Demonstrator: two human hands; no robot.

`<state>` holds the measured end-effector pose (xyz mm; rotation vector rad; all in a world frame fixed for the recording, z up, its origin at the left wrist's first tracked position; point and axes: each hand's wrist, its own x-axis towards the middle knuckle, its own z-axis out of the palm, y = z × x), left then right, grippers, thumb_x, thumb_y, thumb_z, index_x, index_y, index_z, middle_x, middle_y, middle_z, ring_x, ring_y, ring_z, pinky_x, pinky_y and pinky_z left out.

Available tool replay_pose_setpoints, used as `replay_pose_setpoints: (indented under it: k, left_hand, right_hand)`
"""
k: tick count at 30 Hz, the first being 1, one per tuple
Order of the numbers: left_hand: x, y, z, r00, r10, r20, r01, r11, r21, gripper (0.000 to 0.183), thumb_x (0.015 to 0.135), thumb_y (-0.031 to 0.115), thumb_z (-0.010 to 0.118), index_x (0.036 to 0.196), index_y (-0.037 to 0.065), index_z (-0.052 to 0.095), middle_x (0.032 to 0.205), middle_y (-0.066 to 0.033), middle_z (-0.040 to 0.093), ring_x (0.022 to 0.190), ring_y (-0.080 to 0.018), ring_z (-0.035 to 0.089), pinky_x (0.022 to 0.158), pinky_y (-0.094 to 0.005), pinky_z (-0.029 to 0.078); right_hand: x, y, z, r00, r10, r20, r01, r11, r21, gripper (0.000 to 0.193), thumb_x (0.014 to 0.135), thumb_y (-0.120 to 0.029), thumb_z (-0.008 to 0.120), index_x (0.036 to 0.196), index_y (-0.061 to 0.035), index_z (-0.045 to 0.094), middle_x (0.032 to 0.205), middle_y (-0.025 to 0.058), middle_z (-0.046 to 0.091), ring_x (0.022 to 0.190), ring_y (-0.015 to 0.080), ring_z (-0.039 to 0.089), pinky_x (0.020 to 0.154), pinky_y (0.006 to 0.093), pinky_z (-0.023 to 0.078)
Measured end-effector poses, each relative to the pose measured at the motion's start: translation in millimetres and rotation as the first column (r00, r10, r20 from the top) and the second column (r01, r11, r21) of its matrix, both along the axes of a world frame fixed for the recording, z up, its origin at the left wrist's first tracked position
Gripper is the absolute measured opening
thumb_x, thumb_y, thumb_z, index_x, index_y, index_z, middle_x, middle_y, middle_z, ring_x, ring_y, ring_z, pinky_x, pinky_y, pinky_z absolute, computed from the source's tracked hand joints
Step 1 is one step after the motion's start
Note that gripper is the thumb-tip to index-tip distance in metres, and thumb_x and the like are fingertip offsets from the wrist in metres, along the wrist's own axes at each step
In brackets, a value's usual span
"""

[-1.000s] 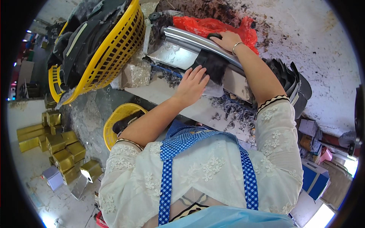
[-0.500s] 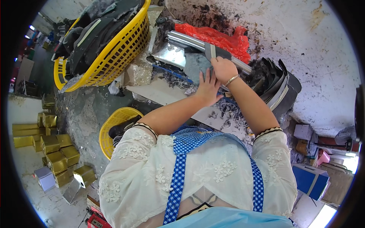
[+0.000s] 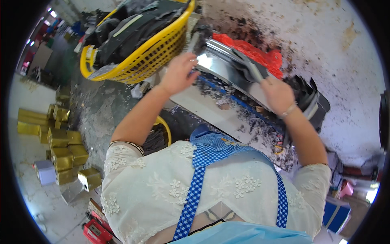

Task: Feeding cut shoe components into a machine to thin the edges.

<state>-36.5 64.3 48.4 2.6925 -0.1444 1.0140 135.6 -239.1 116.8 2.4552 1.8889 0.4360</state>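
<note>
The right hand is closed on one end of a dark sheet, which extends over the metal plate alongside the shiny roller. The left hand, fingers curled, is positioned between the plate's left end and the yellow basket; whether it grips anything cannot be determined.

The wall on the right is white, marked with brown stains and dense dark speckling toward its upper left. The floor is grey and worn at centre-left, pale at lower left. Gold boxes are grouped on the pale section. Small bright lights appear at upper left; further brightness appears at the right edge.
</note>
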Motion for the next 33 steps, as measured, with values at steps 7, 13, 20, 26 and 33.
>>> replay_pose_setpoints:
  k: [7,13,20,26,33]
  left_hand:
    - [-54.3,162.5,53.6,0.742,0.657,0.129,-0.659,0.751,-0.037,0.033,0.076,0.021,0.068,0.103,0.005,0.059,0.101,-0.0142,0.061,0.099,-0.0322,0.057,0.088,-0.0407,0.045]
    - [-99.8,326.7,3.9,0.769,0.457,-0.446,-0.585,0.224,-0.78,0.063,0.069,0.031,0.079,0.117,-0.005,0.059,0.11,-0.0131,0.063,0.1,-0.0234,0.06,0.087,-0.0333,0.047]
    - [-85.5,304.9,57.9,0.835,0.5,-0.23,-0.333,0.125,-0.935,0.033,0.077,0.022,0.077,0.1,0.005,0.058,0.08,-0.001,0.059,0.059,-0.0078,0.057,0.05,-0.0168,0.044]
    - [-54.9,121.0,158.8,0.869,0.343,0.356,0.166,0.475,-0.864,0.046,0.081,0.01,0.071,0.12,-0.003,0.05,0.102,-0.0095,0.06,0.079,-0.0161,0.06,0.065,-0.025,0.05]
    - [-47.6,-115.2,147.7,0.956,-0.185,0.226,0.292,0.614,-0.733,0.067,0.075,0.009,0.073,0.128,0.002,0.034,0.118,-0.0149,0.05,0.101,-0.0219,0.055,0.08,-0.0319,0.047]
  right_hand:
    - [99.0,-32.3,91.9,0.958,-0.237,0.161,0.192,0.948,0.252,0.018,0.086,-0.023,0.059,0.092,-0.0062,0.061,0.089,0.0128,0.062,0.082,0.0331,0.061,0.068,0.0416,0.05]
    - [155.9,-126.9,155.1,0.657,-0.594,0.464,0.148,0.705,0.694,0.021,0.086,-0.034,0.062,0.093,-0.014,0.066,0.084,0.0059,0.064,0.073,0.031,0.061,0.062,0.0385,0.05]
    - [28.0,-194.0,73.4,0.567,-0.688,0.452,0.469,0.721,0.51,0.013,0.082,-0.018,0.065,0.096,-0.0189,0.067,0.08,0.0035,0.056,0.07,0.0214,0.058,0.054,0.0347,0.048]
    - [-37.0,-201.0,-33.3,0.616,-0.77,0.166,0.708,0.633,0.312,0.039,0.069,-0.021,0.073,0.106,-0.0134,0.062,0.099,0.0065,0.055,0.09,0.0262,0.055,0.074,0.0378,0.046]
    - [-72.2,-31.2,10.7,0.948,0.036,-0.315,0.187,0.74,0.647,0.099,0.052,-0.043,0.085,0.131,-0.0019,0.043,0.137,0.0193,0.041,0.126,0.0364,0.041,0.103,0.045,0.033]
